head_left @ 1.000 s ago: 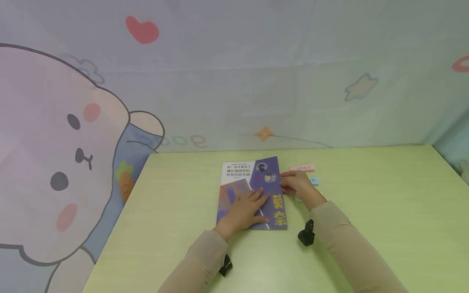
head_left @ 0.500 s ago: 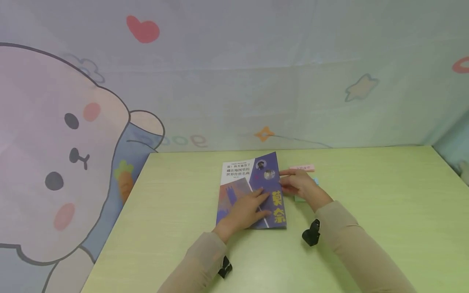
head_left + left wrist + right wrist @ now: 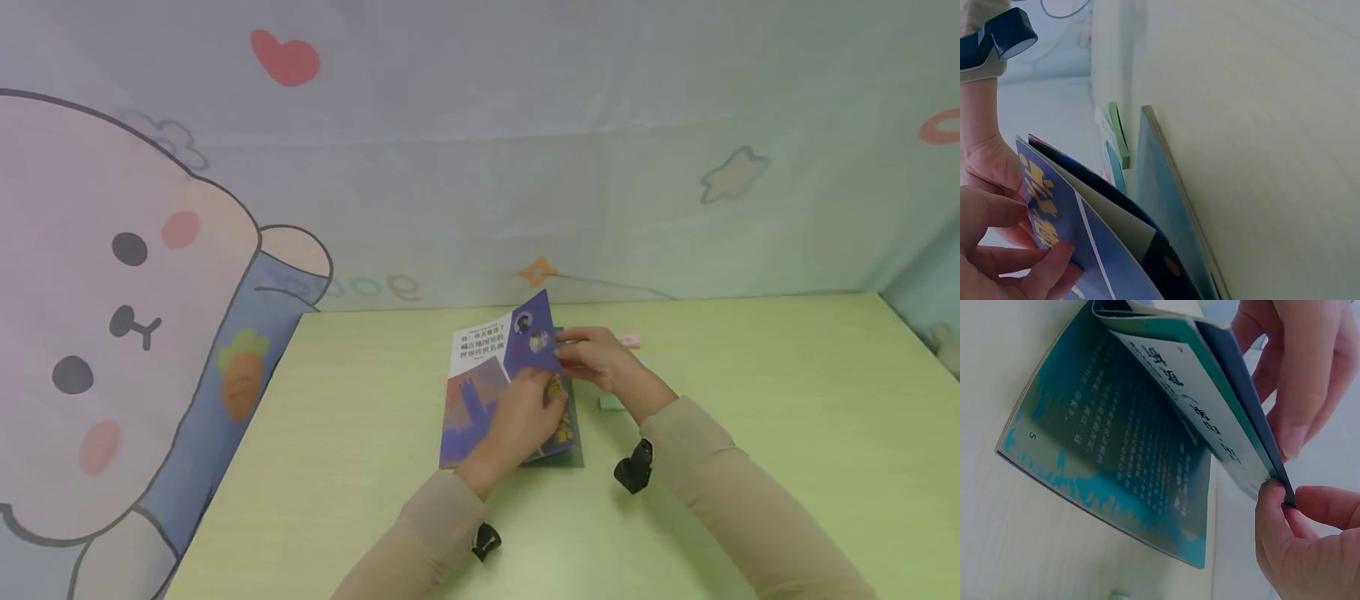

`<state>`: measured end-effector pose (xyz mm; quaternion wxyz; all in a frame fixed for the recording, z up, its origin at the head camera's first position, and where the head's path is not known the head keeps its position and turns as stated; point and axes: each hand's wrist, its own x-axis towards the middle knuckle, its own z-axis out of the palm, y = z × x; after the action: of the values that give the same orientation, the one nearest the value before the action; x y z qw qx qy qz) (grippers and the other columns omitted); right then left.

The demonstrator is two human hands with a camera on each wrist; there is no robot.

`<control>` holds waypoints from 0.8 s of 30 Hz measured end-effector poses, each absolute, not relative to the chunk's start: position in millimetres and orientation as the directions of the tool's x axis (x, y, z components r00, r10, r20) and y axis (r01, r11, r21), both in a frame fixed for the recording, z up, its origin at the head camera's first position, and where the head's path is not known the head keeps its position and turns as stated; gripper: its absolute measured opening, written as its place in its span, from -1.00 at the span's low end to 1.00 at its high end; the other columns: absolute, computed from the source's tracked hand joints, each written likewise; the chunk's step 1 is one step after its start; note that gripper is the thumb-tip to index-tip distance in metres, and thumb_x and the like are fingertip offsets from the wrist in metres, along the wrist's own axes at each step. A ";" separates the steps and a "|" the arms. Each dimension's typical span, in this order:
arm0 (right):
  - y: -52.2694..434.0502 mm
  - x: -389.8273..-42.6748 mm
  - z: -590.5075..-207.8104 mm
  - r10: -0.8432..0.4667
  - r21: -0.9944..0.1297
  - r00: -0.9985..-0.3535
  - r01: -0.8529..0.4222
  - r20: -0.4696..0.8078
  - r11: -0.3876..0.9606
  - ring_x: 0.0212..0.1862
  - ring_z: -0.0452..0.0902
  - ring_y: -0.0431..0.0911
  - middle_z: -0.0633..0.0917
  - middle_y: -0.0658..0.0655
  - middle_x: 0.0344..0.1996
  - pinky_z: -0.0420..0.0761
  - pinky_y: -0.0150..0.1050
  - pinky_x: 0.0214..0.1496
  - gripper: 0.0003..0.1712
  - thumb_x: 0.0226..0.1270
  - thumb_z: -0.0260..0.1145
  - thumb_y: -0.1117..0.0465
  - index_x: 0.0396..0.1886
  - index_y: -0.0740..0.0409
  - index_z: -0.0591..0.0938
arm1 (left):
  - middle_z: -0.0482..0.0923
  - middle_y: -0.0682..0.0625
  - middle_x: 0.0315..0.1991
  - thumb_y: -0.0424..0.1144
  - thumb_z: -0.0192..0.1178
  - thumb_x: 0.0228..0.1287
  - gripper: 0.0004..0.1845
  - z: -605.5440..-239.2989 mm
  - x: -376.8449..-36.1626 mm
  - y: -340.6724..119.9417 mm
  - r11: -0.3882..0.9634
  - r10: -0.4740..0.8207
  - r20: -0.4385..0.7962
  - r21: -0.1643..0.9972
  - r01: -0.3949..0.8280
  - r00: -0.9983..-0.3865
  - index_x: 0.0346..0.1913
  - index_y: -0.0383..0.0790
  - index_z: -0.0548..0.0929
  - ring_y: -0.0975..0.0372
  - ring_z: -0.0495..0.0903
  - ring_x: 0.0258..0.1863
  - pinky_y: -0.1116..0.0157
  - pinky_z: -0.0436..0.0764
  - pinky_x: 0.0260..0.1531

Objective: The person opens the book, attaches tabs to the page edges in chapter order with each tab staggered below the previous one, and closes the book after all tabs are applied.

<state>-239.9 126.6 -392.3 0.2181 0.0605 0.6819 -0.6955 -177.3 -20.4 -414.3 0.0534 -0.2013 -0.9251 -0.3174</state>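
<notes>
A thin book (image 3: 480,417) with a purple, white and orange cover lies on the table, its cover and some pages raised on the right side. My right hand (image 3: 600,358) pinches the raised edge between thumb and fingers; in the right wrist view its fingertips (image 3: 1272,487) are at the corner. Over the front of the cover, my left hand (image 3: 517,417) touches it with bent, loose fingers (image 3: 1054,269). Beneath the lifted leaves shows a teal printed page (image 3: 1116,444), numbered 5.
Beside the book's right edge lie small paper pads, a pink one (image 3: 630,341) and a green one (image 3: 611,402), partly behind the right hand. A blue pad (image 3: 1114,165) shows in the left wrist view. A printed cloth (image 3: 450,167) hangs behind the table (image 3: 787,400).
The cover with some pages has risen and tilted leftward, uncovering the page below. My right hand has moved slightly up and left with it; my left hand's fingers have bent and shifted up.
</notes>
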 end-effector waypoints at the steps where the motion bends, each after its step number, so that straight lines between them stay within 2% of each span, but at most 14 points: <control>1: 125.5 -239.9 -390.9 -0.225 -0.924 -0.898 0.381 -0.379 0.036 -0.27 0.55 -0.20 0.53 0.19 -0.13 0.59 -0.30 -0.08 -0.40 0.30 0.09 0.46 0.33 0.44 0.22 | 0.54 -0.19 -0.09 -0.20 0.14 0.28 -0.64 -412.3 -177.2 -19.3 0.719 0.322 0.214 0.578 0.385 -0.922 0.01 -0.39 0.57 0.14 0.55 -0.27 0.33 0.55 -0.38; 5: 122.0 -238.4 -384.4 -0.238 -0.928 -0.898 0.368 -0.371 0.060 -0.15 0.52 -0.14 0.48 0.28 0.03 0.55 -0.24 0.04 -0.41 0.31 0.07 0.45 0.34 0.42 0.22 | 0.47 -0.26 -0.01 -0.14 0.14 0.27 -0.51 -406.6 -175.7 -16.8 0.715 0.283 0.174 0.617 0.329 -0.943 0.11 -0.47 0.49 0.12 0.52 -0.31 0.32 0.54 -0.43; 8: 119.4 -236.5 -379.8 -0.248 -0.930 -0.897 0.365 -0.365 0.046 -0.11 0.52 -0.10 0.45 0.33 0.09 0.49 -0.18 0.12 -0.42 0.32 0.06 0.46 0.34 0.42 0.22 | 0.45 -0.28 0.01 -0.13 0.18 0.23 -0.46 -402.9 -172.9 -15.2 0.718 0.288 0.183 0.609 0.338 -0.940 0.12 -0.52 0.45 0.07 0.54 -0.26 0.27 0.56 -0.37; 11: 114.6 -233.8 -373.9 -0.263 -0.933 -0.899 0.360 -0.350 0.011 -0.16 0.55 -0.15 0.49 0.32 0.06 0.48 -0.16 0.14 -0.43 0.32 0.05 0.46 0.33 0.44 0.22 | 0.42 -0.34 0.04 -0.14 0.23 0.18 -0.35 -400.1 -170.2 -14.9 0.727 0.285 0.214 0.587 0.356 -0.934 0.18 -0.59 0.36 -0.02 0.55 -0.15 0.19 0.60 -0.23; 15: 106.8 -230.1 -365.8 -0.251 -0.930 -0.906 0.364 -0.342 -0.049 -0.30 0.57 -0.24 0.55 0.28 -0.01 0.56 -0.27 0.01 -0.45 0.32 0.05 0.46 0.31 0.44 0.26 | 0.37 -0.42 0.10 -0.16 0.27 0.14 -0.20 -397.4 -168.1 -16.0 0.752 0.254 0.258 0.554 0.358 -0.932 0.26 -0.66 0.20 -0.12 0.53 -0.04 0.12 0.58 -0.11; 19: 99.0 -227.3 -360.5 -0.242 -0.919 -0.911 0.372 -0.335 -0.130 -0.35 0.59 -0.24 0.49 0.38 0.07 0.60 -0.36 -0.14 -0.47 0.32 0.03 0.48 0.30 0.45 0.27 | 0.41 -0.40 0.07 -0.28 0.26 0.08 -0.27 -391.4 -167.7 -17.9 0.773 0.207 0.279 0.541 0.331 -0.938 0.24 -0.66 0.25 -0.14 0.55 -0.08 0.11 0.60 -0.16; 24: 93.3 -225.4 -358.8 -0.246 -0.917 -0.915 0.365 -0.320 -0.163 -0.35 0.58 -0.23 0.51 0.35 0.02 0.60 -0.34 -0.13 -0.48 0.34 0.01 0.48 0.30 0.48 0.26 | 0.43 -0.39 0.07 -0.44 0.19 0.00 -0.33 -381.4 -167.3 -22.3 0.786 0.191 0.232 0.545 0.290 -0.954 0.23 -0.63 0.28 -0.13 0.57 -0.11 0.07 0.61 -0.20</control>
<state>-225.4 93.3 -358.8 0.2008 0.0481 0.6149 -0.7611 -167.3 -22.3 -381.4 0.0825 -0.1278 -0.9415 -0.3009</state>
